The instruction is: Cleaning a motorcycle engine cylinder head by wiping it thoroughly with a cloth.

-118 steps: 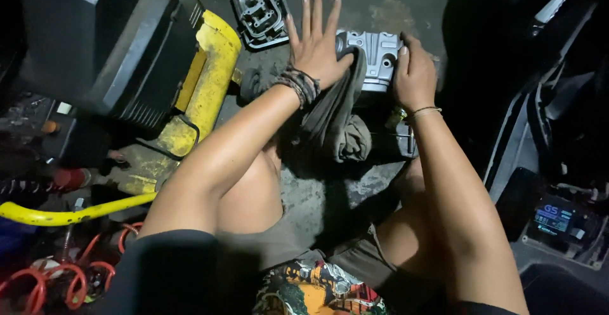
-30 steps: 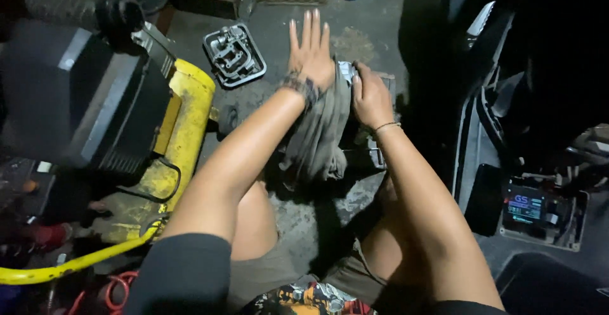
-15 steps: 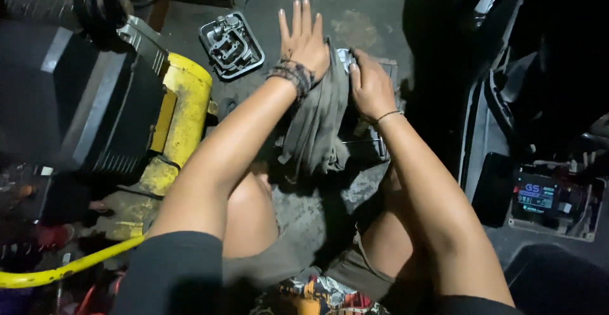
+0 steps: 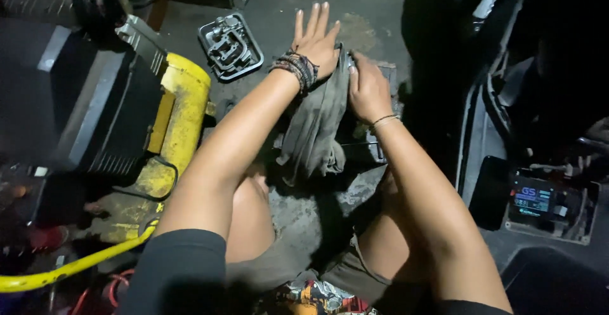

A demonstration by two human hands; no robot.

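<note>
Your left hand lies flat and open on the upper end of a grey rag, fingers straight and spread, pointing away from you toward the far floor; it grips nothing and only presses down. Your right hand sits just beside it on the right, palm down with fingers curled over the rag's right edge, pinning the cloth against a metal part of which only a pale corner shows beyond your knuckles. Whether those fingers clamp the part itself or only the cloth cannot be told, as the rag hides the contact. The rag's long axis runs from your hands back toward your body, and its loose, bunched end hangs down between your knees. Both hands touch the rag; the right is the nearer to the covered part. A second grey metal casting lies apart on the concrete floor, to the left of your left hand, near a yellow machine.
</note>
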